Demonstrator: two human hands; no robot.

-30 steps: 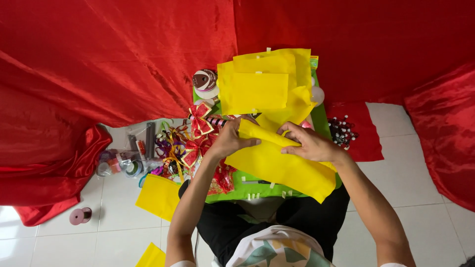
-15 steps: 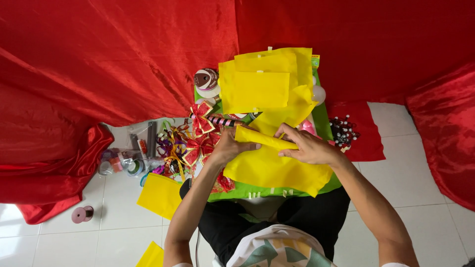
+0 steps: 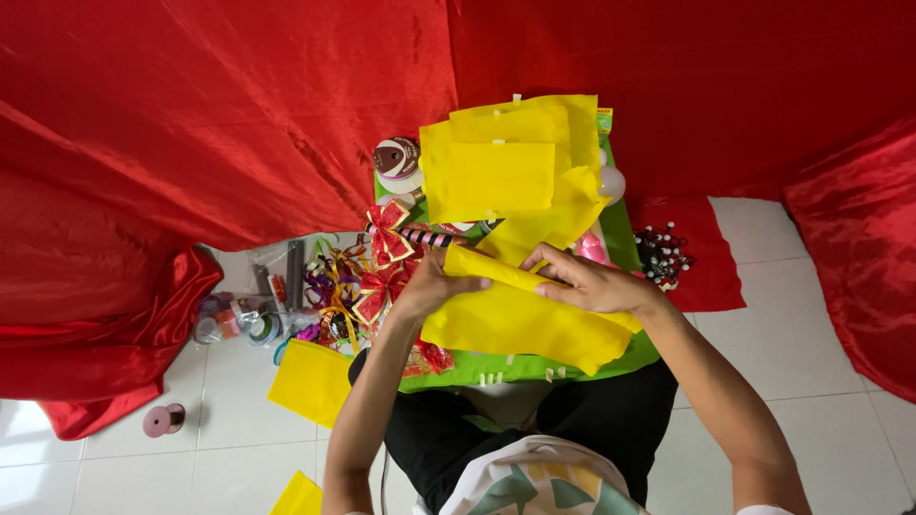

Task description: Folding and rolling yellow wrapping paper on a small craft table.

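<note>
- Head view, looking straight down at a person sitting on a white tiled floor point(image 3: 821, 381), a green board point(image 3: 625, 358) lying across the lap.
- Left hand point(image 3: 434, 286) is gripping the left end of a yellow sheet point(image 3: 515, 324); fingers are curling closed round the rolled edge, thumb side hidden under the fold.
- Right hand point(image 3: 592, 284) is pressing down on the same sheet's rolled top edge, fingers point(image 3: 549, 259) spread flat and pinching the fold; grip is closed on the sheet, not wide.
- The yellow sheet is lying on the green board, right in front of the body, between both hands; its lower part is hanging loose toward the lap.
- A yellow stack point(image 3: 501, 162) of similar sheets is sitting beyond the hands, at the far end of the board, touching the worked sheet's upper corner.
- A tape roll point(image 3: 396, 160) is resting just left of the stack.
- Red bows point(image 3: 386, 262) with gold trim are lying left of the left hand, near it.
- A ribbon tangle point(image 3: 324, 286) and small jars point(image 3: 234, 319) are sitting further left on the floor.
- A yellow scrap point(image 3: 310, 381) is lying on the floor beside the left forearm.
- A pink spool point(image 3: 162, 420) is standing well apart, lower left.
- Pins point(image 3: 658, 256) are clustering on a red patch right of the board.
- Red cloth point(image 3: 219, 105) is draping all round.
</note>
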